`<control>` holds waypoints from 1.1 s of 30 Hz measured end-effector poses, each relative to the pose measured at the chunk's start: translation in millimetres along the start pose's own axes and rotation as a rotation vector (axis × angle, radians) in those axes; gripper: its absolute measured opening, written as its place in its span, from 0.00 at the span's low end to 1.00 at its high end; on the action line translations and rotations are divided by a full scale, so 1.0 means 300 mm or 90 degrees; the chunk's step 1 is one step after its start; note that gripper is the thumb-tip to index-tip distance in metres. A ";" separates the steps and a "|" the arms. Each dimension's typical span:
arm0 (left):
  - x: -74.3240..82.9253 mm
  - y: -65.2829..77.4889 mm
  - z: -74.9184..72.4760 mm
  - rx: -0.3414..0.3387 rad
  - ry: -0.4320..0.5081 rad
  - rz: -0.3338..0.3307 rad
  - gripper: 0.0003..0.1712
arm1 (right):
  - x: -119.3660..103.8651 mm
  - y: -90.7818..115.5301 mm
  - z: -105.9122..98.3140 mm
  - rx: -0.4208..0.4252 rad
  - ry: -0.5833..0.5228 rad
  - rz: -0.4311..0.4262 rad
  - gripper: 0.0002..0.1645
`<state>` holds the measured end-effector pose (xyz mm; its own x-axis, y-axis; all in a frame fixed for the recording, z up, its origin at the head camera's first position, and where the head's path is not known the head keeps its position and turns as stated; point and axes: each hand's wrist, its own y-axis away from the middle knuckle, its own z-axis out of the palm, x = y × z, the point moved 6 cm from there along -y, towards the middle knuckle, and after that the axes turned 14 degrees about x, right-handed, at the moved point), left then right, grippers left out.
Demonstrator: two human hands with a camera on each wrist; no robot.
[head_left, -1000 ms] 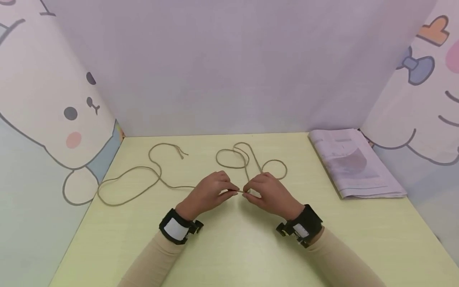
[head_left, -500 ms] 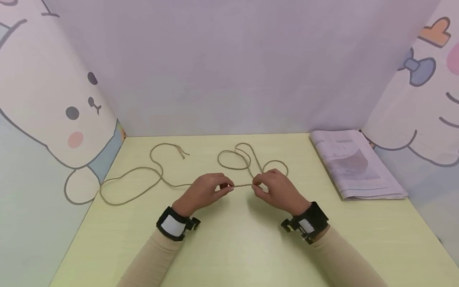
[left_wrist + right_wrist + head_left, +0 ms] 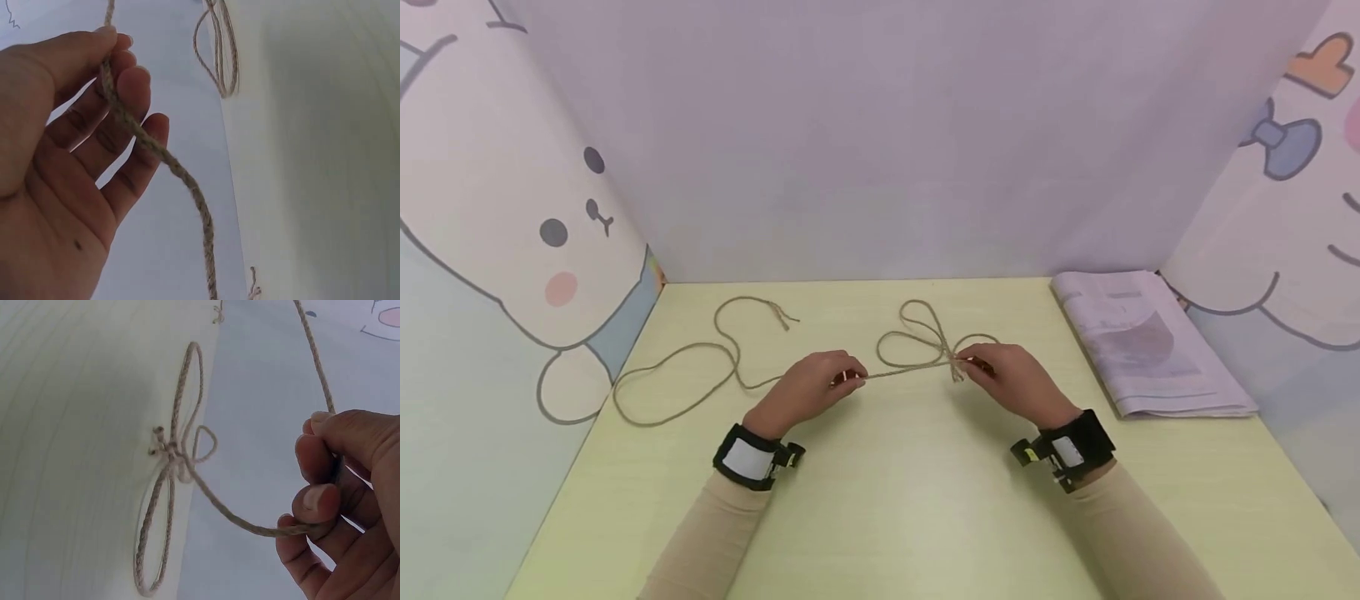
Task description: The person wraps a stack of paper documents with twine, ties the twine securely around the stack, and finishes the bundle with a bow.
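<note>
Rope (image 3: pixel 902 371) spans from your left hand (image 3: pixel 808 390) to your right hand (image 3: pixel 1020 386) over the worktop (image 3: pixel 887 508); each has thumb and fingertip pinching it, other fingers loosely curled. Loops (image 3: pixel 172 452) gather beside your right hand; pulling too hard could cinch them into a tangle.

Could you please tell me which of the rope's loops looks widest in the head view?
The widest loop lies left of the left hand; the three smaller loops gather near the right hand.
</note>
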<state>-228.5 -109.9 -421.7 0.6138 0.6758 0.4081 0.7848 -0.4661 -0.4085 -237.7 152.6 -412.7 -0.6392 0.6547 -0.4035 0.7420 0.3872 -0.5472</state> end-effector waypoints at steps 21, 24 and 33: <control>-0.131 0.027 -0.042 0.038 -0.079 -0.040 0.07 | 0.274 0.053 -0.232 0.075 0.116 0.151 0.11; -0.133 0.026 -0.028 0.027 -0.086 -0.041 0.07 | 0.294 0.061 -0.211 0.016 0.122 0.171 0.13; -0.153 0.044 0.010 -0.037 -0.106 -0.065 0.09 | 0.201 0.045 -0.053 -0.078 0.164 0.059 0.16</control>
<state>-246.6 -145.4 -448.1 0.5122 0.8037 0.3028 0.8487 -0.4196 -0.3220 -262.9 207.7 -432.8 -0.5065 0.8281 -0.2400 0.8241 0.3832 -0.4171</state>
